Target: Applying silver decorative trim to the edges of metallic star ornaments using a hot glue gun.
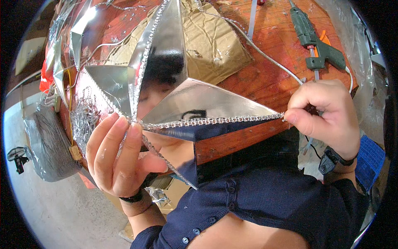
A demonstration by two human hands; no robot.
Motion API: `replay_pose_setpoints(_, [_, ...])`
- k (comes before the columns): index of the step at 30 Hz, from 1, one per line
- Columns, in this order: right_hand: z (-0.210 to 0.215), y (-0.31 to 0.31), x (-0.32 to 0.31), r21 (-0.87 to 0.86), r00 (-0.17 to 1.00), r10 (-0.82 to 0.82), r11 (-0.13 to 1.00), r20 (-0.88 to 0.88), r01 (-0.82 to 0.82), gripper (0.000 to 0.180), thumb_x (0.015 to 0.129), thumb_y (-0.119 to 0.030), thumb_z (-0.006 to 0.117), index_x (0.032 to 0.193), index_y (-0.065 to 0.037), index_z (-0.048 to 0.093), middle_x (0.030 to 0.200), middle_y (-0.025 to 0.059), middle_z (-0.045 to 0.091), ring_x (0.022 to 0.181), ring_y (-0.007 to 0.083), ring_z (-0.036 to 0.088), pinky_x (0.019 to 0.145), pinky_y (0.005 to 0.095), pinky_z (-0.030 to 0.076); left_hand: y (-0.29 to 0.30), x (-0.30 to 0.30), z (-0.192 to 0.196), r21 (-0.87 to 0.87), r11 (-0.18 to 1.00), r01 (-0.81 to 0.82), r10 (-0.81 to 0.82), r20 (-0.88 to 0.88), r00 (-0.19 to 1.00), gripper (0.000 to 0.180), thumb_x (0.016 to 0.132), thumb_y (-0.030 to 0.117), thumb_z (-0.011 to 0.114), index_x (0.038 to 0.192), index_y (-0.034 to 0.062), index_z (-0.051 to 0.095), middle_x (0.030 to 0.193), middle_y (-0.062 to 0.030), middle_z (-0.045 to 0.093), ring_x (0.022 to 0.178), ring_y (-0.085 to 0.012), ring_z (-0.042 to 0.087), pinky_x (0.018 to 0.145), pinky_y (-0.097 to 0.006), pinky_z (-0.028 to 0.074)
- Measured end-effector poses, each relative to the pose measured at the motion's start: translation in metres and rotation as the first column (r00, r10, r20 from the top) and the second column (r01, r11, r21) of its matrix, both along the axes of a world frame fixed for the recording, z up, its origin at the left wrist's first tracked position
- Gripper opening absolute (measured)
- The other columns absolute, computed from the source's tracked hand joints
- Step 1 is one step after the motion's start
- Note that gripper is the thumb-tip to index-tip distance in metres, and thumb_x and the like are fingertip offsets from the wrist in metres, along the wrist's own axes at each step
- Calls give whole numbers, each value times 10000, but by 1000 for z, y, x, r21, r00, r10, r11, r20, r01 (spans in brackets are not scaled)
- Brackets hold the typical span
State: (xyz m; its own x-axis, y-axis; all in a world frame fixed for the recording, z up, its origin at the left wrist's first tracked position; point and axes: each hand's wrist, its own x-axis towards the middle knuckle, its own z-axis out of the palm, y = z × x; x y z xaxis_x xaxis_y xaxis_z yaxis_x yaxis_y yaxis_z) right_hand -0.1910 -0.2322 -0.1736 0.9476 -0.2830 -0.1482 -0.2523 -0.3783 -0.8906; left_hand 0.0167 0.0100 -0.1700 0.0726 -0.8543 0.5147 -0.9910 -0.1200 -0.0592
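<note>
A mirror-finish silver star (pixel 224 101) with folded, raised points stands tilted in front of me over the table's near edge. Silver bead-chain trim (pixel 207 123) runs along its ridges and meets at the centre. My left hand (pixel 116 159) is closed on the star by the centre, its fingertips pressed against the trim and its thumb lower down. At the tip of the right-hand point, my right hand (pixel 327 114) pinches the end of the trim between thumb and forefinger. The star's back is hidden.
A green glue gun (pixel 309 37) lies on the reddish wooden table (pixel 269 54), far right. Crumpled brown paper (pixel 217 50) sits behind the star. Tangled silver chain (pixel 87 112) and more silver stars (pixel 76 41) are at left. A white cord (pixel 269 58) crosses the table.
</note>
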Motion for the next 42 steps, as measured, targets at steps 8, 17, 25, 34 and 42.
replay_pose_setpoints(8, [0,-1,1,61,1000,18,998,-8,-17,158,749,-111,654,658,-13,570,590,53,560,517,130,521,478,257,357,0,-1,0,-6,1000,-1,0,-3,1000,508,777,532,534,931,64,655,962,-77,614,889,-298,614,756,-404,543])
replay_pose_setpoints(17, [-1,-5,3,75,999,27,997,-20,-26,139,739,-101,648,654,-15,579,599,61,577,528,142,536,493,265,368,-2,1,1,-15,1000,14,-15,-11,1000,496,774,520,550,922,58,659,952,-77,622,881,-298,619,738,-392,540])
replay_pose_setpoints(25, [0,-15,1,-168,966,256,955,44,-245,164,773,-161,657,828,-7,636,787,115,635,771,281,615,688,343,477,-6,1,12,36,999,-5,8,-73,997,542,740,539,560,941,48,674,963,-80,626,890,-292,622,744,-384,533])
replay_pose_setpoints(34, [36,-15,93,-836,821,495,547,285,-40,444,719,-139,655,1129,-14,541,1067,156,576,1035,306,539,884,368,433,21,7,22,-51,998,45,-68,-634,770,903,753,734,390,1195,-48,474,981,-148,625,926,-333,616,791,-383,499])
replay_pose_setpoints(42, [42,-10,154,-857,674,729,272,-114,-439,356,716,-140,657,1038,-31,551,918,121,584,919,291,566,791,370,455,34,-36,106,-848,487,-209,-824,-366,-432,372,910,385,492,1070,56,422,854,-67,410,612,-228,509,515,-420,472])
